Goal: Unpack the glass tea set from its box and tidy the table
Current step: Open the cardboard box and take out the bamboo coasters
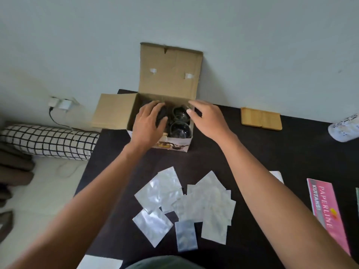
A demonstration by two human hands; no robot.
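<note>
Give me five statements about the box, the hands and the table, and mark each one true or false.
1. The cardboard box stands open, its lid flap upright against the wall. True.
2. Glass cups sit inside the box. True.
3. The left hand rests on the wooden coasters. False: it reaches into the box; the coasters lie apart, right of the box.
4. The silver pouches are stacked inside the box. False: they lie spread on the dark table.
5. The right hand is over the box's right edge, fingers relaxed. True.
</note>
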